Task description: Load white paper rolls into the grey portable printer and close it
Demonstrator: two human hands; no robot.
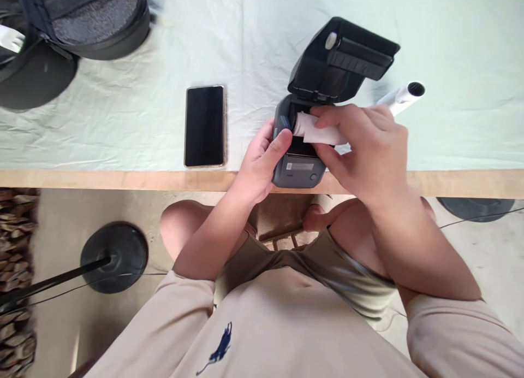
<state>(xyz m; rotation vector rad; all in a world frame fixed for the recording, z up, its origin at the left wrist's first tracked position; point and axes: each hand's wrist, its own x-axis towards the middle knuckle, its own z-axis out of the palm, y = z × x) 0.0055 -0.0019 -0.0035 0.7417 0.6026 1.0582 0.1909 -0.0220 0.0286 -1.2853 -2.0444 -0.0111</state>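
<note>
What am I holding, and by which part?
Your left hand holds the open printer by its left side, thumb over the rim. Your right hand holds a white paper or cloth piece between thumb and fingers, its left end protruding.

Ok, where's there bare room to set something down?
Bare cloth lies right of the white tube, beyond the wooden edge; left of the phone, nearer than the black gear; and, more narrowly, between phone and printer. It's crowded at the printer, where the left hand and right hand are, tube close by.
</note>
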